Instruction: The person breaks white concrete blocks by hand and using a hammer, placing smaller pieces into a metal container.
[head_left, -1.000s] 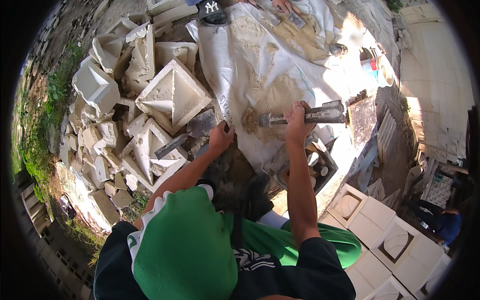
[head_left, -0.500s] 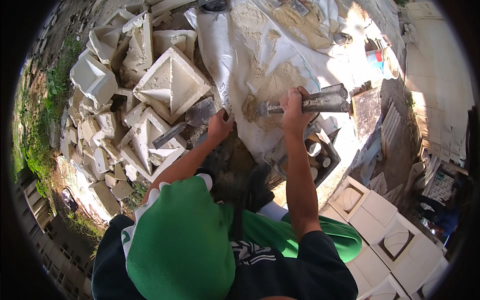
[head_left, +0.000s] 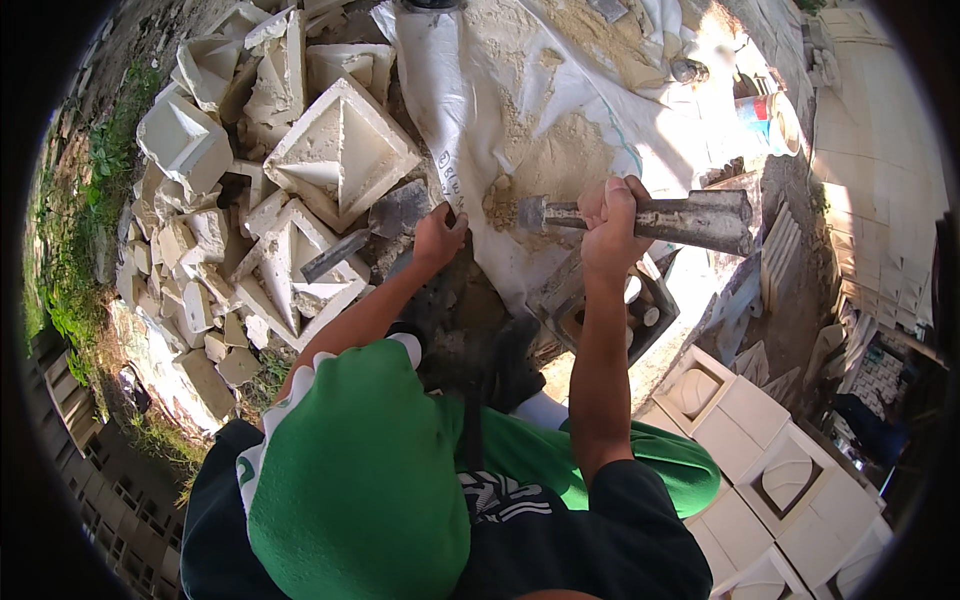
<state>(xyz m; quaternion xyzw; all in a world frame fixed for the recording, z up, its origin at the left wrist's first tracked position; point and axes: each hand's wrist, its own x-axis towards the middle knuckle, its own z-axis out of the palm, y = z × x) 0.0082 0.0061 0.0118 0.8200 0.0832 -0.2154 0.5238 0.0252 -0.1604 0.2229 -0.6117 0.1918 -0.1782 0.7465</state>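
My right hand is closed round the shaft of a grey, crusted metal tool. Its thick, fluted-looking end points right, and the narrower end lies over sand on a white sheet. My left hand has its fingers pinched together at the sheet's left edge; what they hold, if anything, is too small to make out. Beside those fingers rests a trowel with a dark flat blade, its handle pointing down-left over the broken blocks.
Cream-coloured hollow blocks and rubble pile up on the left. A dark crate with cylindrical objects stands right of my feet. Pale moulded blocks line the lower right, and a bucket lies at the far right.
My right hand has shifted right and slightly nearer with the metal tool, whose thick end has swung right and down. My left hand stays nearly in place.
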